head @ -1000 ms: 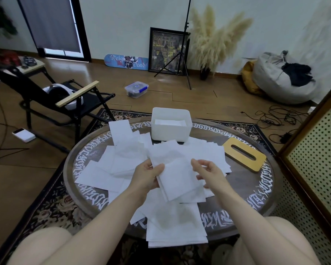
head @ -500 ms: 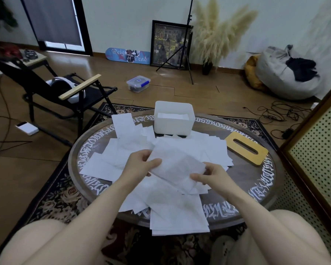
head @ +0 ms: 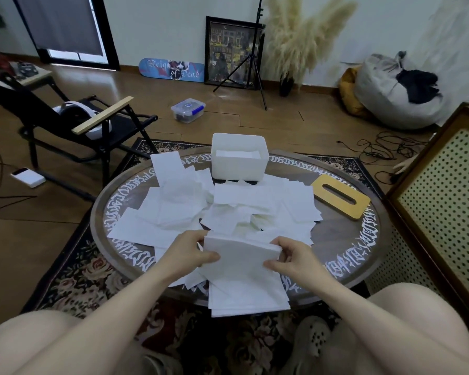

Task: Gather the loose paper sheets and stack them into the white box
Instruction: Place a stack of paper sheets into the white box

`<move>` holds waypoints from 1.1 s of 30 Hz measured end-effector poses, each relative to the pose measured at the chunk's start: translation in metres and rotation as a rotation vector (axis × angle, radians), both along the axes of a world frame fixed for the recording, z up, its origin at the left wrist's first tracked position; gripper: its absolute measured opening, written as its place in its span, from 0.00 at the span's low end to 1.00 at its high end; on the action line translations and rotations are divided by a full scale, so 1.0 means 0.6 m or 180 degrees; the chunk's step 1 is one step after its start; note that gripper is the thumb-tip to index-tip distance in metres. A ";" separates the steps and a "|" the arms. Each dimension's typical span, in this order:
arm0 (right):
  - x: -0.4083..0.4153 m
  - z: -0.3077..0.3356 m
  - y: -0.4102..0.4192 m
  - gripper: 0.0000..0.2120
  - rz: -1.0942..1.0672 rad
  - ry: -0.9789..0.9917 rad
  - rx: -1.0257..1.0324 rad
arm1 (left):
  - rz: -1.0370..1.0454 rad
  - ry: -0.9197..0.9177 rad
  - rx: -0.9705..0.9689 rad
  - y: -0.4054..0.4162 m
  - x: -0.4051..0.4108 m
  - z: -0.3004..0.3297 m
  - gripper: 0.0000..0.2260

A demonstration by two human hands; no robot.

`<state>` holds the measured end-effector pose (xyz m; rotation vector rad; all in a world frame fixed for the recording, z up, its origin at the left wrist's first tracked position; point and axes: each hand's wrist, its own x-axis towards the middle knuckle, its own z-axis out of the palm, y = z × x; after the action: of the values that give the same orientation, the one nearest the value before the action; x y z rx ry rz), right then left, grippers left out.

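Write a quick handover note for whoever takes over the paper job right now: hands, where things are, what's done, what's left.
Left hand and right hand: both grip the small stack of sheets, one on each side, low over the near edge of the round table.
White box: far side of the table, open, some paper already inside.
Done: a first batch boxed, another gathered in hand.
Left: box the held stack, then collect the loose sheets spread across the table.

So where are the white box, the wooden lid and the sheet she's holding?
white box [head: 237, 169], head view, front wall.
wooden lid [head: 344, 205], head view, near edge.
held sheet [head: 241, 254], head view, its middle.
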<state>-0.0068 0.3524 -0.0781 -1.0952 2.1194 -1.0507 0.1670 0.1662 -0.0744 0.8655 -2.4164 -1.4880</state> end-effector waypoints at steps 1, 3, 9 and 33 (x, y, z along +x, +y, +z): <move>0.000 -0.002 0.002 0.07 -0.0012 0.0028 0.0028 | -0.0005 0.0016 -0.0009 0.002 0.001 -0.002 0.10; 0.000 -0.004 0.004 0.08 -0.0052 0.0055 0.0049 | 0.0010 0.0042 -0.0012 0.005 0.004 -0.009 0.11; 0.002 -0.013 0.006 0.09 -0.0040 0.0005 0.0105 | 0.0070 0.0063 -0.0070 0.009 0.010 -0.027 0.14; -0.118 0.074 -0.160 0.09 -0.0764 -0.0528 -0.0431 | 0.1067 0.0632 -0.0108 -0.114 -0.138 0.032 0.09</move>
<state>-0.0775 0.2562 -0.0338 -0.7943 2.1064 -1.3645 0.0841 0.0977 -0.0551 1.0038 -2.0308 -1.3331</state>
